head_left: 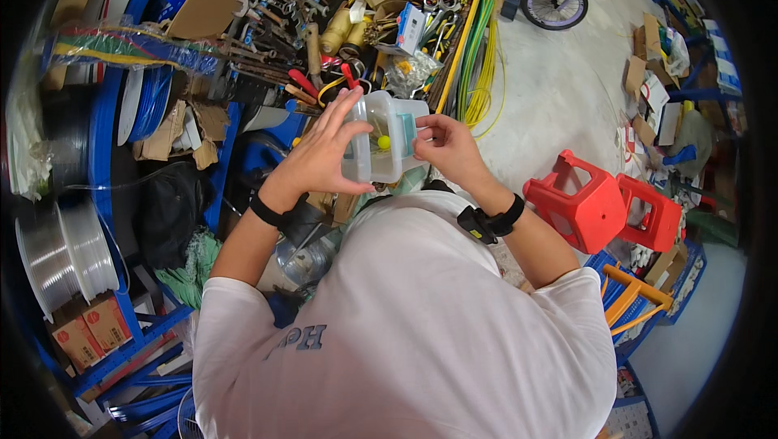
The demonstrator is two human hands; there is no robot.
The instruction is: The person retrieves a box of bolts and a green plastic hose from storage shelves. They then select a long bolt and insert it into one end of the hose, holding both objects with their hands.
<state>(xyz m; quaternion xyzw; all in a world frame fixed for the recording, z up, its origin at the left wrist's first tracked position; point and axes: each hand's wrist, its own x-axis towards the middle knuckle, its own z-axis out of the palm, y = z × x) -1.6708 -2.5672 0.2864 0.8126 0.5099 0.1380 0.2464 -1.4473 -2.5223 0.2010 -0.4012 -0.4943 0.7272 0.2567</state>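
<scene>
Concrete floor (535, 74) spreads pale grey across my feed, beyond and to the right of the clear plastic container (395, 132), my marker for everything else. Blue shelving (105, 127) climbs well to the left of the container, and the wearer's white shirt (397, 309) fills the near side of it. Two red stools (596, 216) stand over to its right, one just beside the other. Up past the container and to its left, I've got a crowded spread of wrenches (275, 1). A white reel (77, 256) sits far to its left, and a small spoked wheel (555, 3) shows well beyond it, to the right.

Now I'm on the hands! The left hand (320, 151) has the container's left end, its fingers spread wide and grasping the sides. The right hand (454, 147) is at the right end, fingers bent, thumb and forefinger up against the edge; from here I can't tell whether they're pinching it. So the container sits right between both hands, just past the shirt. A teal piece (408, 127) shows at its right end, near those right fingertips. And smallest of all, a yellow-green ball (383, 142) shows bright within the container's outline.
</scene>
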